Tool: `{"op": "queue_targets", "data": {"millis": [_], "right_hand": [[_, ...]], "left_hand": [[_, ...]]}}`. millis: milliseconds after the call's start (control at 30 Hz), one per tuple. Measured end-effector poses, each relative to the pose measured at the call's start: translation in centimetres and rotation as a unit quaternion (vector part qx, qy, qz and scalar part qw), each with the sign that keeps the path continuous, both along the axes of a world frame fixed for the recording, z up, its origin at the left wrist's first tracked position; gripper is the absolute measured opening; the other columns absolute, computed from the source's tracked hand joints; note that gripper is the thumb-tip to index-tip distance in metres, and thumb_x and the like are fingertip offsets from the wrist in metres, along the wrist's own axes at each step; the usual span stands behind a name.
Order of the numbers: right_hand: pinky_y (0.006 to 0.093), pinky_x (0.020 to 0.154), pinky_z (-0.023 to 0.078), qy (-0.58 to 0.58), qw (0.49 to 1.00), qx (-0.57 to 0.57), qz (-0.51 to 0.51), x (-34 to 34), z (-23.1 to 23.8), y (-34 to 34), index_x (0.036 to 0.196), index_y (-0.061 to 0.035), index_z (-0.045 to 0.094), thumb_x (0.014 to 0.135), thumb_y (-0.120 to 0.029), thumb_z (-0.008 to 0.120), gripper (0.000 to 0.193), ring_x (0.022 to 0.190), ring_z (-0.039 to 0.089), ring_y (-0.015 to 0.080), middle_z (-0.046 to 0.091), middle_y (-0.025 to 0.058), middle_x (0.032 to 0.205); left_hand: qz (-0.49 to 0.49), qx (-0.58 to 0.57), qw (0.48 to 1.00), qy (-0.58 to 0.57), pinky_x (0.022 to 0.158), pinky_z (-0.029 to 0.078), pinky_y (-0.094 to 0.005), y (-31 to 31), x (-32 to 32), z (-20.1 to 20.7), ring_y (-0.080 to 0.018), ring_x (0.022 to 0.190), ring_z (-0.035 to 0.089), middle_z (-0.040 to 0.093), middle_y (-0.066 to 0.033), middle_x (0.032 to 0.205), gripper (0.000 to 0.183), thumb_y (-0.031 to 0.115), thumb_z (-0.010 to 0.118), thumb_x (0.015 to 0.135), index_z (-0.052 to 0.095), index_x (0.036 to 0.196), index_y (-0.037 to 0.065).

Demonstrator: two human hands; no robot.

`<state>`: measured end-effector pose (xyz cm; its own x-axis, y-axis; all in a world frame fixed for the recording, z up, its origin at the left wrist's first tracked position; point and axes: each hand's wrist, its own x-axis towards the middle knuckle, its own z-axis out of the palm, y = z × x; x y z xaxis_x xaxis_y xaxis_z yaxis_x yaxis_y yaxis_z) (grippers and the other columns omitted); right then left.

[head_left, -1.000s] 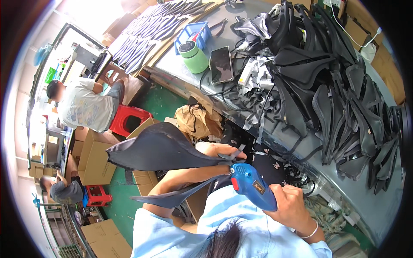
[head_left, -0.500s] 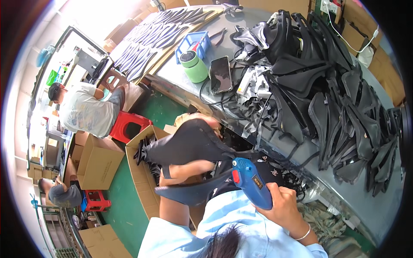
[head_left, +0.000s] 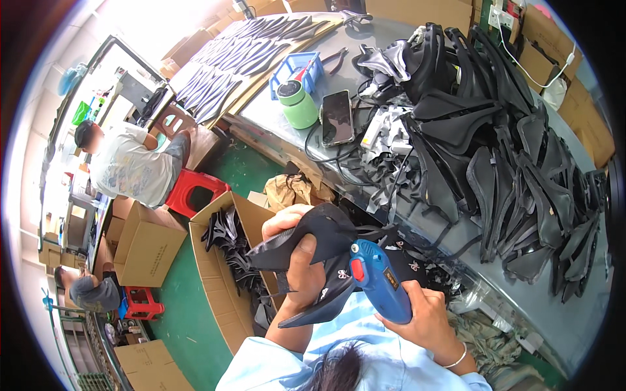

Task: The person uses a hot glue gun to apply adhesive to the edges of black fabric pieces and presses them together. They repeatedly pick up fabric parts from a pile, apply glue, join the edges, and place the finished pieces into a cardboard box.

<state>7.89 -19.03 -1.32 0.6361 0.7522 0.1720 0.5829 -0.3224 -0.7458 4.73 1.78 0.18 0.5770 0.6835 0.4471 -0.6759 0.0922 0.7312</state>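
Note:
My left hand (head_left: 301, 270) is closed round a black, curved, saddle-shaped piece (head_left: 329, 228), thumb pressed on its face and fingers behind. A second dark wing (head_left: 316, 309) of it hangs below. In my right hand (head_left: 427, 322) is a blue handheld power tool (head_left: 381, 283) with a red button and small display. The tool's upper end is against or very near the piece's right edge; the exact contact is hidden.
An open carton (head_left: 228, 287) of black pieces stands at left. On the metal table (head_left: 456, 287) lie a heap of black saddle-shaped parts (head_left: 495, 163), a phone (head_left: 336, 117), a green flask (head_left: 298, 107), a blue basket (head_left: 313, 72) and pliers (head_left: 336, 60). Two people sit farther left.
My left hand has turned the black piece, bringing thumb and fingers into view; its far end has swung lower and nearer. The tool has barely moved.

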Motion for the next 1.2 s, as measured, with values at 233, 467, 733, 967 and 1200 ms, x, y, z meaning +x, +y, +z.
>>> {"op": "queue_targets", "data": {"millis": [233,467,733,967,1200], "right_hand": [[0.0303,0.053,0.050,0.026,0.999,0.020,-0.009,-0.1,0.4,0.3,0.092,-0.0009,0.052,0.063,-0.032,0.083,0.053,0.054,0.063,0.0219,0.060,0.0090,0.063],[0.0314,0.052,0.048,0.011,0.999,0.044,-0.018,-0.1,0.8,0.8,0.092,-0.0009,0.052,0.061,-0.028,0.084,0.052,0.053,0.061,0.0233,0.059,0.0088,0.062],[0.0342,0.054,0.044,-0.112,0.993,0.006,-0.032,-0.2,0.7,0.6,0.096,0.0028,0.054,0.060,-0.017,0.080,0.049,0.051,0.056,0.0251,0.057,0.0101,0.061],[0.0356,0.052,0.044,-0.108,0.994,0.001,-0.025,-0.4,0.7,0.6,0.095,0.0024,0.051,0.058,-0.018,0.081,0.052,0.053,0.056,0.0274,0.056,0.0102,0.061],[0.0330,0.051,0.043,-0.091,0.995,0.033,-0.007,-0.4,1.5,0.7,0.090,0.0028,0.054,0.063,-0.016,0.079,0.041,0.047,0.055,0.0254,0.055,0.0093,0.057]], "left_hand": [[0.034,0.041,0.997,0.051,0.086,0.045,-0.0381,-1.2,0.0,-0.8,-0.0226,0.096,0.051,0.048,-0.0122,0.100,0.034,0.010,0.055,0.074,0.046,0.107,0.007],[-0.013,-0.030,0.996,0.088,0.090,0.043,-0.0377,-2.5,-0.7,0.0,-0.0241,0.100,0.052,0.050,-0.0147,0.106,0.034,0.008,0.053,0.077,0.043,0.110,0.006],[-0.099,-0.069,0.969,0.218,0.095,0.041,-0.0335,-0.8,-1.8,2.4,-0.0212,0.104,0.054,0.055,-0.0146,0.109,0.037,-0.002,0.052,0.076,0.047,0.112,0.000],[-0.131,0.096,0.924,0.346,0.091,0.046,-0.0320,0.0,-1.5,3.9,-0.0219,0.104,0.058,0.056,-0.0132,0.108,0.041,-0.009,0.050,0.075,0.048,0.116,0.000],[-0.218,0.170,0.904,0.327,0.093,0.046,-0.0319,1.6,-1.5,2.1,-0.0207,0.105,0.059,0.061,-0.0160,0.110,0.032,-0.012,0.046,0.082,0.051,0.113,-0.003]]}}
